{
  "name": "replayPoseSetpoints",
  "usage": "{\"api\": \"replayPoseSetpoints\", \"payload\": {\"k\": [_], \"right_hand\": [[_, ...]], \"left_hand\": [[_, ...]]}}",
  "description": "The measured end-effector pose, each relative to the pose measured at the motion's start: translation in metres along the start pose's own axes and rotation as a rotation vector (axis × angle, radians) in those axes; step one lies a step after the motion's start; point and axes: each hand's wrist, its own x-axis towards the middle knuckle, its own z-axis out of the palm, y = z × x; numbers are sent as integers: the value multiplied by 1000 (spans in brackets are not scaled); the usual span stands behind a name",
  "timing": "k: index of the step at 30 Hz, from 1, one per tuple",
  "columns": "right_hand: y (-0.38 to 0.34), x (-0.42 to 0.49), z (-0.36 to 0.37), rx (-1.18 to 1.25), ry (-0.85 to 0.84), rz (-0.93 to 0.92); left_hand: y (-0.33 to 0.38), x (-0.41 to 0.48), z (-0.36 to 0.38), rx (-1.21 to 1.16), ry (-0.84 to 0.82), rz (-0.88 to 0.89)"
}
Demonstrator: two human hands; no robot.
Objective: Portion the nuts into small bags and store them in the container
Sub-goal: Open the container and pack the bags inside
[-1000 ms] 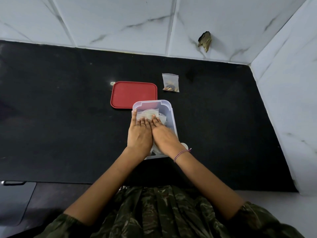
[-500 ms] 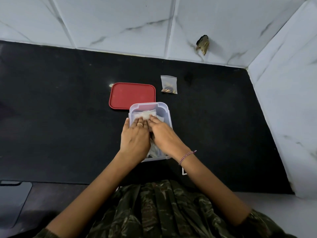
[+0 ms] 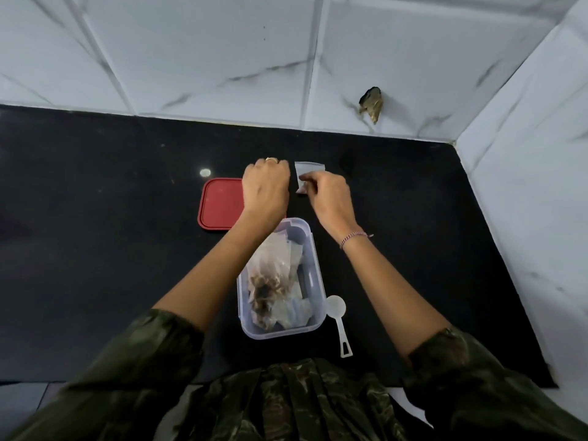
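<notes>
- Fingers (image 3: 304, 177) of the right hand (image 3: 331, 200) pinch the left side of a small bag (image 3: 313, 168). Thumb and forefinger are pressed together on the clear plastic, and the rest are curled in behind them.
- That small bag is toward the far edge of the surface (image 3: 95, 249), about midway along it. I cannot tell whether it lies flat or is lifted. Its lower end is mostly hidden by the hand.
- Just left of the bag is the left hand (image 3: 265, 189), knuckles up and fingers curled down out of sight. I cannot tell whether they hold anything. A ring (image 3: 271, 159) shows on one finger.
- Toward the near edge, about midway, stands the clear container (image 3: 318, 281), lidless, with several filled bags (image 3: 270, 281) of brown nuts piled inside.
- A red lid (image 3: 218, 203) lies flat beyond the container's far left corner, partly under the left forearm.
- A white scoop (image 3: 338, 308) lies at the container's near right corner, bowl against its wall and handle toward the near edge.
- A bracelet (image 3: 353, 238) circles the right wrist.
- Behind the far edge, the tiled wall (image 3: 222, 52) has a ragged hole (image 3: 371, 105).
</notes>
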Motion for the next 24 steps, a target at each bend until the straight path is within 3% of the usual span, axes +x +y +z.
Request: {"api": "replayPoseSetpoints", "payload": {"k": [10, 17, 24], "right_hand": [[61, 69, 45, 10, -93, 374], [78, 90, 58, 64, -112, 499], [77, 98, 53, 304, -87, 651]], "left_hand": [[8, 77, 62, -321, -253, -107], [12, 104, 90, -553, -308, -251], [8, 116, 107, -849, -339, -463]]}}
